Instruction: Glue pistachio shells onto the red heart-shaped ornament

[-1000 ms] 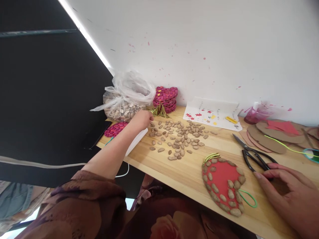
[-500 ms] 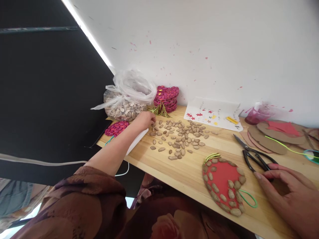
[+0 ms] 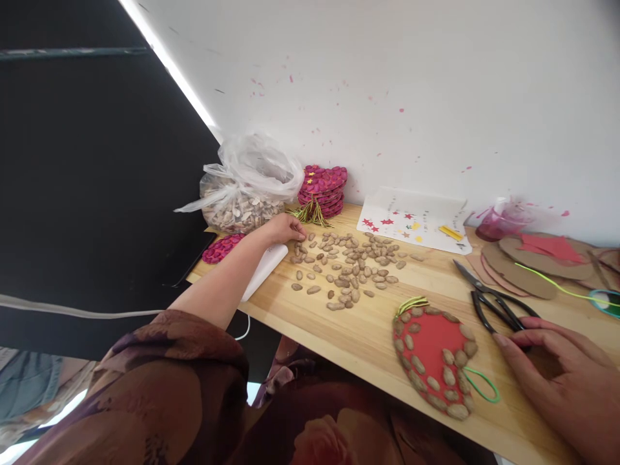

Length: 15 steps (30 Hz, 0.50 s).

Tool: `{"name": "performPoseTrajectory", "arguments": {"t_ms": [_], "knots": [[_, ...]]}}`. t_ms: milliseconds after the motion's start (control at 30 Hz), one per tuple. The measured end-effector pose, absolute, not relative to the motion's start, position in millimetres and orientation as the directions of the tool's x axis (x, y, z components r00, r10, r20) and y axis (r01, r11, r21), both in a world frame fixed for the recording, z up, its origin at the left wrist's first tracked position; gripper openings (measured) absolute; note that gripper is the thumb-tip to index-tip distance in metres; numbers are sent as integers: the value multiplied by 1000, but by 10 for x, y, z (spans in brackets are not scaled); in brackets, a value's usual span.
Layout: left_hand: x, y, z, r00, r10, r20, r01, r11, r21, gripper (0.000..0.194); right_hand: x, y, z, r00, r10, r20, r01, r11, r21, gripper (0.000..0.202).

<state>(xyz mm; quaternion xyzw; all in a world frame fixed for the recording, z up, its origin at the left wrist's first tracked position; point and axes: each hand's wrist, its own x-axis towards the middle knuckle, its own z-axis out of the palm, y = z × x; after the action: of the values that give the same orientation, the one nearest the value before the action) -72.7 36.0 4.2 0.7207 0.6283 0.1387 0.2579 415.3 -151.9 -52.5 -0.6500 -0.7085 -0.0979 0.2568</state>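
My left hand (image 3: 287, 228) reaches to the back left of the scattered peanut-like shells (image 3: 356, 265). Its thumb and fingertips are pinched together at the edge of the shells; whatever is between them is hidden. My right hand (image 3: 566, 381) is curled at the handles of black-handled scissors (image 3: 494, 297), thumb on one side and fingers on the other. The scissors lie on the table, blades pointing away to the left. Left of them sits a red heart-shaped piece (image 3: 436, 342), edged with shells, with a green cord loop and a yellow-green tassel.
A clear bag of shells (image 3: 242, 210) stands at the back left, beside stacked magenta pieces (image 3: 323, 190). A white object (image 3: 264, 271) lies under my left forearm. Star stickers on a sheet (image 3: 411, 219), a pink cup (image 3: 498, 223) and cardboard shapes (image 3: 518, 271) line the back right.
My left hand has turned slightly and its fingertips reach a little farther right, while the forearm has shifted, showing more of the white object. My right hand and the scissors stay put.
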Motion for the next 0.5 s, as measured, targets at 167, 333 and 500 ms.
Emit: {"name": "performPoseTrajectory", "arguments": {"t_ms": [167, 333, 500], "knots": [[-696, 332, 90, 134, 989, -65, 858, -83, 507, 11, 4139, -1514, -515, -25, 873, 487, 972, 135, -191, 37], [-680, 122, 276, 167, 986, -26, 900, -142, 411, 17, 4134, -1524, -510, -39, 869, 493, 977, 136, -162, 38], [-642, 28, 267, 193, 980, -48, 930, -167, 328, 19, 4124, -1510, -501, -51, 856, 514, 975, 153, -158, 38]]}}
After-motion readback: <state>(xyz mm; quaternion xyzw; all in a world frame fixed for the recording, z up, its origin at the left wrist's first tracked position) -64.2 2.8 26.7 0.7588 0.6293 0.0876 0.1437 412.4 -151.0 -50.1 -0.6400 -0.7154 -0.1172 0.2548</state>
